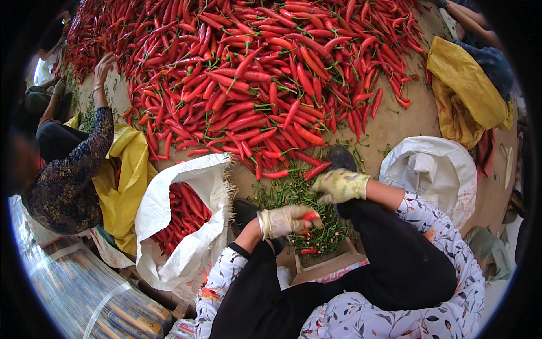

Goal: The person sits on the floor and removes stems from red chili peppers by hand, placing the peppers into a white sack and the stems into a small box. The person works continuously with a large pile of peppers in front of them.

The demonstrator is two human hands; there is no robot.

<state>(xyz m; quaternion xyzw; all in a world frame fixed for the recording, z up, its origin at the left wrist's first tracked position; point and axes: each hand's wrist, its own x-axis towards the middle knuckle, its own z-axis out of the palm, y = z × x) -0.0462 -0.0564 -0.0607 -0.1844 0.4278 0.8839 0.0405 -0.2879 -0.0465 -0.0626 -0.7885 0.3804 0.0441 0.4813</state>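
Observation:
My left hand [281, 221], in a pale thin glove, is closed around a red chili pepper [311, 216], most of which the fingers hide. To its right and farther off is my right hand [341, 186], in a yellowish patterned glove with blurred, bent fingers. A chili [316, 170] lies right at its fingertips; whether they grip it I cannot tell. Beneath both hands spreads a heap of green chili stems [324, 229], with a few red bits among them. Beyond rises a large pile of red chilies [254, 84] with green stems.
At left stands an open white woven sack [154, 216] holding red chilies [186, 216]. Another white sack [427, 169] is at right, near a yellow sack [461, 80]. A wooden frame [302, 277] borders the stems between my legs. A co-worker [63, 190] reaches toward the pile beside a yellow sack [131, 161].

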